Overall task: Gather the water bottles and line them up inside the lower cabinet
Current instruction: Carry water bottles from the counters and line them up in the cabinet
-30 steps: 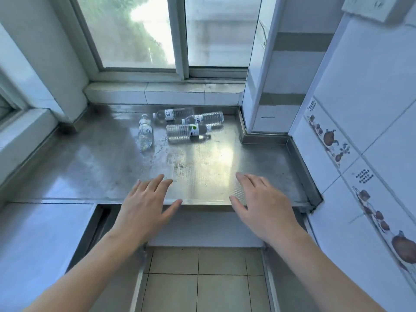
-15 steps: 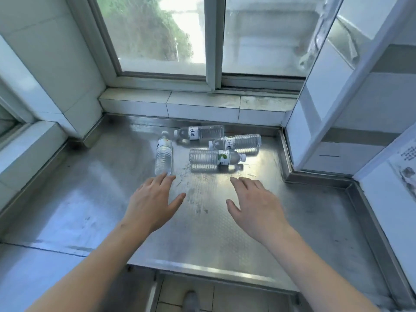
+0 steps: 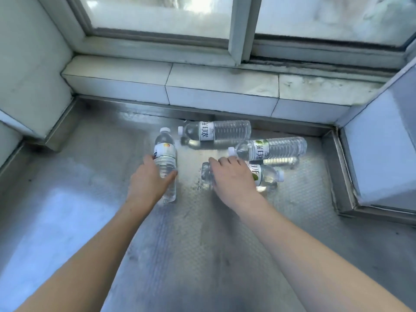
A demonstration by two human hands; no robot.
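Observation:
Several clear water bottles lie on their sides at the back of the steel countertop [image 3: 90,199]. My left hand [image 3: 149,181] wraps the lower half of the leftmost bottle [image 3: 165,152], whose cap points toward the window. The thumb is on its right side and the fingers on its left. My right hand [image 3: 234,179] lies over the middle of the nearest bottle [image 3: 266,175], with the fingers curled across it; its cap points right. Both bottles still rest on the counter. Two more bottles [image 3: 225,131] [image 3: 276,148] lie behind, untouched. The lower cabinet is out of view.
A tiled ledge [image 3: 202,86] and window frame [image 3: 238,30] close off the back. A tiled wall [image 3: 27,64] bounds the left side. A white column [image 3: 382,154] with a raised steel lip [image 3: 337,167] bounds the right.
I have leaned in over the counter. Both hands moved forward from its front edge to the bottles and came down on one each. The cabinet opening below dropped out of sight.

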